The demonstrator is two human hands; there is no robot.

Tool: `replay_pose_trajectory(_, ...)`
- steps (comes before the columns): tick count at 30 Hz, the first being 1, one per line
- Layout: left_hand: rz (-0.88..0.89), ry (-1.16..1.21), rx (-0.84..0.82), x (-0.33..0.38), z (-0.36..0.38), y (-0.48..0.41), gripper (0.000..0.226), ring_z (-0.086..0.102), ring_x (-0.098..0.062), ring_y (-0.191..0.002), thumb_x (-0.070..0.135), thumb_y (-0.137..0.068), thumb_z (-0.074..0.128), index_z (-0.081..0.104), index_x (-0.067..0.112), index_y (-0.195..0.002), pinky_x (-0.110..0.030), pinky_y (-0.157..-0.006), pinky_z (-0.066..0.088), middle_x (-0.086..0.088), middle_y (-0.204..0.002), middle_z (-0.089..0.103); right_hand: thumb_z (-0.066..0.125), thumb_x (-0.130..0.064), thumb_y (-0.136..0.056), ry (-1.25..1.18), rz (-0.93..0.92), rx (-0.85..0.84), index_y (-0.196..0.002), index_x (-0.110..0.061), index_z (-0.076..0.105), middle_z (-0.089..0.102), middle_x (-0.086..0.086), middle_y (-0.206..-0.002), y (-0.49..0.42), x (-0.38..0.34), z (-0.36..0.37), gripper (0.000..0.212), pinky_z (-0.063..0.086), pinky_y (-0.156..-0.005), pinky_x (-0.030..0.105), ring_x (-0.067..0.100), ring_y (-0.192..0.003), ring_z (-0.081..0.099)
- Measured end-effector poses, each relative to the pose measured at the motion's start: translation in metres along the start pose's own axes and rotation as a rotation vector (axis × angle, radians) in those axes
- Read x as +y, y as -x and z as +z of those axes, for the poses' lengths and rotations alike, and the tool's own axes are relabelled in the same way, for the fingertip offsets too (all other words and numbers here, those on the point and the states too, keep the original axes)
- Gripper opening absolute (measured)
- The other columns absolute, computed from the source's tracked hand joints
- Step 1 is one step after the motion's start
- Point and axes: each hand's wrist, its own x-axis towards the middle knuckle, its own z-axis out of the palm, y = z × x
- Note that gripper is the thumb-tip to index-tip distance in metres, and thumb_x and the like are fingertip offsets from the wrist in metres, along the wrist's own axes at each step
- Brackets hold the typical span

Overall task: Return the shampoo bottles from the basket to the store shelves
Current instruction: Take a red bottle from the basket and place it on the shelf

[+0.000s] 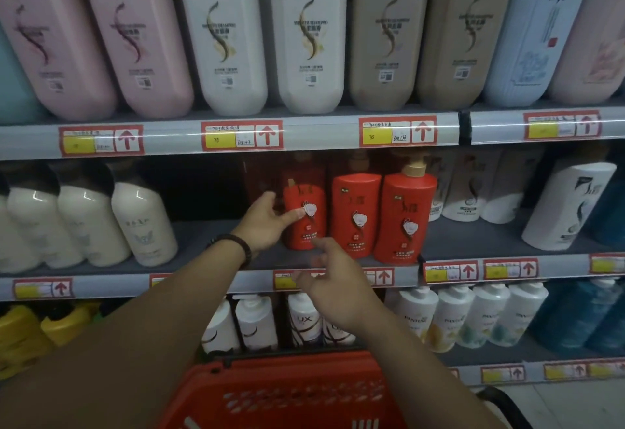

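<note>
Hands up at the middle shelf (216,236) now, and the left hand (267,220) is wrapped around the left flank of a red shampoo bottle (304,217), thumb across its front label, fingers tucked behind. That bottle stands upright at the left end of a row with two more red bottles (382,215) just beside it on the right. The right hand (333,279) hovers nearer, fingers spread and loose, gripping nothing. Down at the near edge sits the red basket (287,391) (its contents can't be made out from here). Handling call: a rigid, glossy plastic body, likely weighty if full, so slick faces and some risk of toppling its neighbours. Best hold looks like the flat sides at mid-height, thumb opposite fingers; the pump neck seems a poor place to grab.
</note>
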Motion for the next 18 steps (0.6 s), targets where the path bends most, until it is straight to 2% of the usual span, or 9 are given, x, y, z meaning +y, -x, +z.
replay_pose_trajectory(2, 0.003, -0.01, -0.018, 0.001, 0.002, -0.001, 0.038, 0.069, -0.023, -0.125, 0.023, -0.094, 0.083, 0.057, 0.021, -0.121, -0.054, -0.111, 0.056, -0.003, -0.133, 0.069, 0.074, -0.028, -0.102, 0.03, -0.005, -0.02, -0.154, -0.026, 0.047, 0.06, -0.005, -0.127, 0.002, 0.001, 0.003, 0.058, 0.056, -0.102, 0.039, 0.02, -0.121, 0.065)
replay_pose_trajectory(4, 0.003, -0.017, -0.016, -0.002, 0.004, -0.001, 0.037, 0.07, -0.023, -0.125, 0.025, -0.094, 0.083, 0.058, 0.023, -0.121, -0.054, -0.11, 0.056, -0.004, -0.135, 0.07, 0.073, -0.03, -0.102, 0.095, 0.0, -0.04, -0.154, -0.023, 0.048, 0.063, 0.0, -0.134, 0.002, 0.005, 0.006, 0.058, 0.057, -0.103, 0.039, 0.021, -0.121, 0.066)
replay_pose_trajectory(7, -0.012, -0.032, 0.018, -0.006, 0.007, 0.001, 0.037, 0.073, -0.025, -0.12, 0.038, -0.091, 0.084, 0.064, 0.028, -0.12, -0.056, -0.106, 0.059, -0.004, -0.13, 0.074, 0.073, -0.032, -0.102, 0.134, 0.032, -0.096, -0.152, -0.023, 0.05, 0.063, 0.003, -0.138, 0.006, 0.007, 0.011, 0.056, 0.059, -0.09, 0.036, 0.025, -0.113, 0.07)
replay_pose_trajectory(10, -0.02, -0.086, 0.037, 0.0, 0.01, 0.012, 0.044, 0.071, -0.025, -0.12, 0.026, -0.101, 0.075, 0.057, 0.021, -0.141, -0.053, -0.106, 0.059, -0.005, -0.132, 0.071, 0.072, -0.031, -0.103, 0.153, 0.055, -0.117, -0.147, -0.021, 0.053, 0.063, 0.001, -0.132, 0.013, 0.006, 0.013, 0.05, 0.055, -0.08, 0.032, 0.026, -0.106, 0.072)
replay_pose_trajectory(13, -0.033, -0.211, 0.059, 0.005, 0.009, 0.035, 0.059, 0.066, -0.023, -0.114, 0.013, -0.102, 0.072, 0.045, 0.013, -0.154, -0.04, -0.1, 0.058, -0.005, -0.125, 0.061, 0.07, -0.032, -0.105, 0.177, 0.082, -0.151, -0.149, -0.019, 0.052, 0.059, 0.001, -0.128, 0.025, 0.002, 0.015, 0.049, 0.055, -0.085, 0.033, 0.027, -0.112, 0.068)
replay_pose_trajectory(16, -0.035, -0.397, -0.042, 0.01, -0.003, 0.073, 0.048, 0.066, -0.022, -0.105, 0.01, -0.102, 0.071, 0.051, 0.017, -0.145, -0.025, -0.082, 0.051, -0.005, -0.124, 0.059, 0.07, -0.031, -0.104, 0.244, 0.111, -0.164, -0.147, -0.015, 0.054, 0.067, 0.012, -0.129, 0.04, -0.001, 0.021, 0.048, 0.06, -0.093, 0.042, 0.031, -0.111, 0.069)
replay_pose_trajectory(18, -0.04, -0.516, -0.174, 0.014, -0.015, 0.105, 0.027, 0.069, -0.021, -0.094, 0.013, -0.101, 0.071, 0.06, 0.02, -0.125, -0.02, -0.068, 0.049, -0.003, -0.112, 0.066, 0.071, -0.029, -0.103, 0.279, 0.152, -0.185, -0.142, -0.014, 0.057, 0.07, 0.015, -0.125, 0.049, -0.002, 0.027, 0.044, 0.059, -0.094, 0.04, 0.032, -0.11, 0.07)
